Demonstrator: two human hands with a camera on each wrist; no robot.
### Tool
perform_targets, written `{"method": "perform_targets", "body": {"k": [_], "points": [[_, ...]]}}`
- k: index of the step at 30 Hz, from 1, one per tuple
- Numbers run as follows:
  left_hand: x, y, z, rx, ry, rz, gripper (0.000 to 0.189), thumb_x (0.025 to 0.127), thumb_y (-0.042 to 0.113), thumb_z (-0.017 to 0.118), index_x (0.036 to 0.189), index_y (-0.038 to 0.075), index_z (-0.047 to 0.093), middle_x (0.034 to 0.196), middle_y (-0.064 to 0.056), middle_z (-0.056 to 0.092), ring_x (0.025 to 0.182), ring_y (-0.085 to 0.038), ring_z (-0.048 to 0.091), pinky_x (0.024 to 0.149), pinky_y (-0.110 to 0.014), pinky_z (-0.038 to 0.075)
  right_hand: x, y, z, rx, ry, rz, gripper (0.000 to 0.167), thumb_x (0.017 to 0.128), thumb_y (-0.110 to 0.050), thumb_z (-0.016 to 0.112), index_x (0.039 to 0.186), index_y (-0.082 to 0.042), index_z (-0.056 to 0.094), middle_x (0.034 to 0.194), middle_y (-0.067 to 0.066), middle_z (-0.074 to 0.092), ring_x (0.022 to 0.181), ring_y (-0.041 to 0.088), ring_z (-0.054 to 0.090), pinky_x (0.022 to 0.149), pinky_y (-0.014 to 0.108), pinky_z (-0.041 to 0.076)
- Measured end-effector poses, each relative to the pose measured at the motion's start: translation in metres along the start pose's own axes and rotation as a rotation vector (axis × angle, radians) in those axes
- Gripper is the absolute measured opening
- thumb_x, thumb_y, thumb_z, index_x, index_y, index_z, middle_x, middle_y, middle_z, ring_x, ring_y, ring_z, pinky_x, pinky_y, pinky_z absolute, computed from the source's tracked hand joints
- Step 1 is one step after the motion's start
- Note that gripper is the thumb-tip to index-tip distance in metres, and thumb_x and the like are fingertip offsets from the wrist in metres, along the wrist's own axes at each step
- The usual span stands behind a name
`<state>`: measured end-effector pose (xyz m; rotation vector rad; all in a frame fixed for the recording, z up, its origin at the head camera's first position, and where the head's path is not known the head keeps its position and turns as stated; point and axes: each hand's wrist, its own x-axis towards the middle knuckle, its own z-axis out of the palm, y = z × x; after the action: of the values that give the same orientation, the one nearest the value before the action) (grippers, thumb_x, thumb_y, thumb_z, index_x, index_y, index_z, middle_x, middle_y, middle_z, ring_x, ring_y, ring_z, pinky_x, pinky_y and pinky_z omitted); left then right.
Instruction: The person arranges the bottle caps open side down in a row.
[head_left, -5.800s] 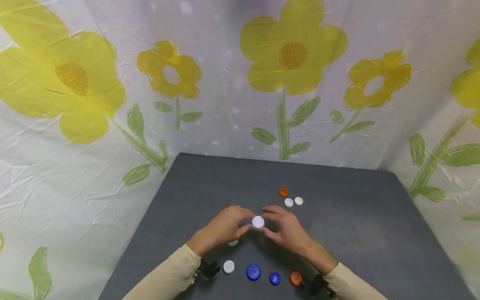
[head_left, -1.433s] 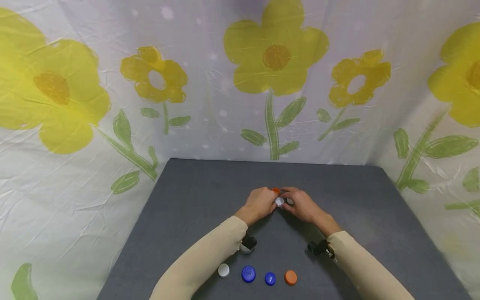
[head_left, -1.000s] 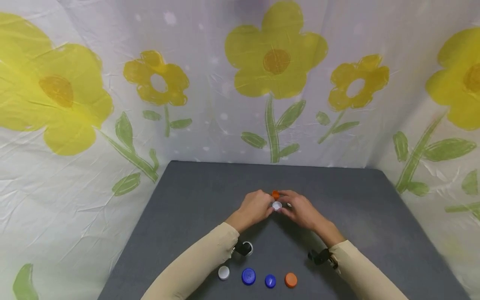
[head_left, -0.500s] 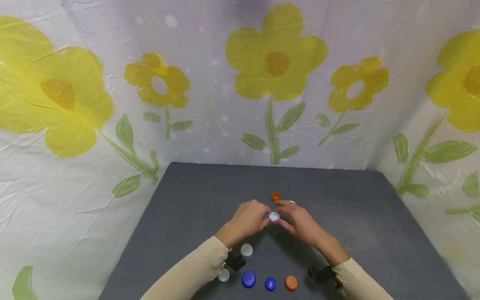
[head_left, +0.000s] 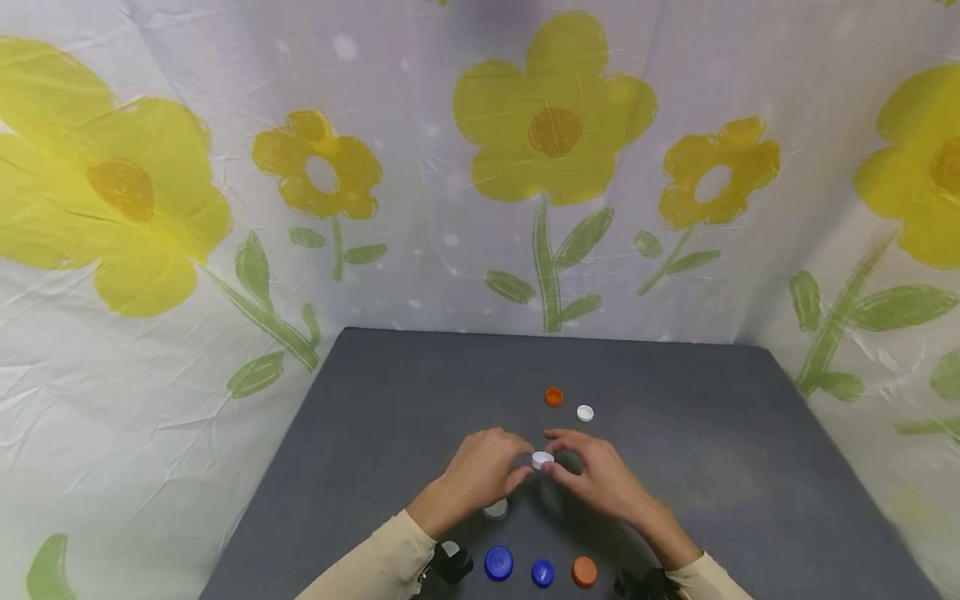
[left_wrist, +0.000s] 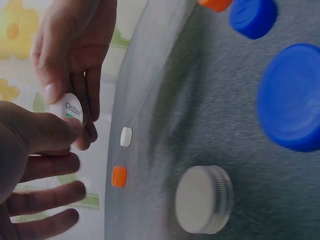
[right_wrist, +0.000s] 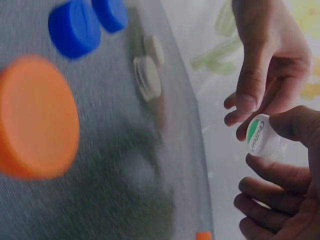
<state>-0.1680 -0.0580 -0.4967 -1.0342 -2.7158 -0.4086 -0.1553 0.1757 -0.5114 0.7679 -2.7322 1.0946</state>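
Observation:
A white bottle cap (head_left: pixel 542 459) is held up between both hands over the grey table, its hollow side partly showing in the head view. Green and dark print marks its flat face in the wrist views. My left hand (head_left: pixel 480 468) pinches one side with thumb and forefinger, its other fingers loosely spread in the left wrist view. From the opposite side my right hand (head_left: pixel 600 479) pinches the cap (right_wrist: pixel 263 136) between thumb and finger. Below the left hand a ribbed white cap (left_wrist: pixel 204 200) lies on the table, partly hidden by that hand in the head view.
Nearer the front lie a large blue cap (head_left: pixel 498 563), a smaller blue cap (head_left: pixel 543 572) and an orange cap (head_left: pixel 584 572). Another white cap (head_left: pixel 450 547) is half covered by the left wrist strap. Farther back are an orange cap (head_left: pixel 553 397) and a white cap (head_left: pixel 585 412).
Both hands have picked the white cap up from beside the far orange cap and drawn it back toward the body, tilting it. The caps on the table keep their places over the last second.

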Motion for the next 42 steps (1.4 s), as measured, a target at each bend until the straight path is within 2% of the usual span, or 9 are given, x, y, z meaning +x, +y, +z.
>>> {"method": "perform_targets", "body": {"k": [4, 8, 13, 17, 20, 23, 28, 34, 42], "points": [[-0.012, 0.004, 0.002, -0.017, 0.065, 0.024, 0.023, 0.094, 0.028, 0.089, 0.114, 0.018, 0.085, 0.108, 0.006, 0.084, 0.094, -0.015, 0.076, 0.077, -0.035, 0.063, -0.006, -0.004, 0.004, 0.102, -0.044, 0.111, 0.015, 0.104, -0.041, 0.075, 0.099, -0.028, 0.079, 0.139, 0.007, 0.076, 0.133, 0.034, 0.071, 0.108, 0.060, 0.054], [-0.020, 0.008, 0.004, -0.049, 0.123, 0.059, 0.018, 0.094, 0.025, 0.089, 0.109, 0.018, 0.085, 0.104, 0.007, 0.084, 0.091, -0.014, 0.075, 0.077, -0.034, 0.062, -0.009, -0.006, 0.007, 0.209, -0.093, 0.180, 0.021, 0.106, -0.042, 0.073, 0.096, -0.024, 0.080, 0.137, 0.006, 0.077, 0.134, 0.034, 0.070, 0.113, 0.062, 0.051], [-0.028, 0.011, 0.008, -0.104, 0.167, 0.065, 0.010, 0.096, 0.023, 0.086, 0.105, 0.019, 0.084, 0.101, 0.009, 0.083, 0.089, -0.011, 0.075, 0.078, -0.032, 0.061, -0.014, -0.006, 0.009, 0.307, -0.138, 0.182, 0.027, 0.109, -0.035, 0.069, 0.102, -0.013, 0.084, 0.135, 0.005, 0.078, 0.134, 0.035, 0.070, 0.115, 0.054, 0.052], [-0.033, 0.011, 0.011, -0.159, 0.190, 0.029, 0.011, 0.096, 0.022, 0.086, 0.107, 0.019, 0.085, 0.104, 0.008, 0.085, 0.092, -0.011, 0.077, 0.081, -0.032, 0.062, -0.017, -0.005, 0.009, 0.315, -0.123, 0.157, 0.025, 0.110, -0.033, 0.067, 0.106, -0.018, 0.085, 0.132, 0.004, 0.079, 0.131, 0.033, 0.072, 0.111, 0.038, 0.053], [-0.034, 0.011, 0.011, -0.226, 0.212, -0.012, 0.012, 0.094, 0.020, 0.088, 0.105, 0.017, 0.086, 0.102, 0.005, 0.085, 0.089, -0.010, 0.077, 0.077, -0.030, 0.061, -0.019, -0.007, 0.008, 0.276, -0.047, 0.111, 0.016, 0.108, -0.030, 0.071, 0.107, -0.022, 0.085, 0.130, 0.004, 0.080, 0.127, 0.030, 0.074, 0.109, 0.035, 0.055], [-0.035, 0.010, 0.009, -0.364, 0.228, -0.069, 0.010, 0.094, 0.016, 0.088, 0.103, 0.013, 0.086, 0.096, 0.002, 0.085, 0.083, -0.009, 0.077, 0.073, -0.028, 0.061, -0.020, -0.009, 0.006, 0.174, 0.083, 0.014, 0.010, 0.101, -0.025, 0.081, 0.111, -0.023, 0.084, 0.129, 0.003, 0.081, 0.124, 0.026, 0.076, 0.105, 0.034, 0.058], [-0.032, 0.007, 0.002, -0.683, 0.183, -0.209, 0.008, 0.097, 0.015, 0.083, 0.103, 0.010, 0.086, 0.092, 0.001, 0.084, 0.076, -0.007, 0.076, 0.070, -0.024, 0.061, -0.017, -0.012, 0.004, 0.042, 0.260, -0.209, 0.042, 0.085, -0.007, 0.092, 0.124, -0.019, 0.081, 0.133, 0.005, 0.078, 0.126, 0.028, 0.074, 0.109, 0.018, 0.050], [-0.029, 0.005, -0.005, -0.834, 0.101, -0.346, 0.013, 0.098, 0.023, 0.082, 0.102, 0.011, 0.087, 0.091, 0.002, 0.083, 0.075, -0.003, 0.071, 0.069, -0.022, 0.058, -0.014, -0.011, 0.005, 0.032, 0.290, -0.372, 0.062, 0.076, 0.003, 0.095, 0.133, -0.012, 0.077, 0.137, 0.014, 0.075, 0.135, 0.032, 0.067, 0.120, 0.014, 0.038], [-0.029, 0.006, -0.005, -0.884, 0.024, -0.388, 0.018, 0.097, 0.027, 0.082, 0.100, 0.010, 0.087, 0.091, 0.001, 0.083, 0.079, -0.002, 0.072, 0.074, -0.021, 0.056, -0.016, -0.009, 0.012, 0.022, 0.276, -0.433, 0.056, 0.082, -0.001, 0.094, 0.134, -0.011, 0.076, 0.137, 0.015, 0.075, 0.141, 0.025, 0.064, 0.125, 0.021, 0.037]]}}
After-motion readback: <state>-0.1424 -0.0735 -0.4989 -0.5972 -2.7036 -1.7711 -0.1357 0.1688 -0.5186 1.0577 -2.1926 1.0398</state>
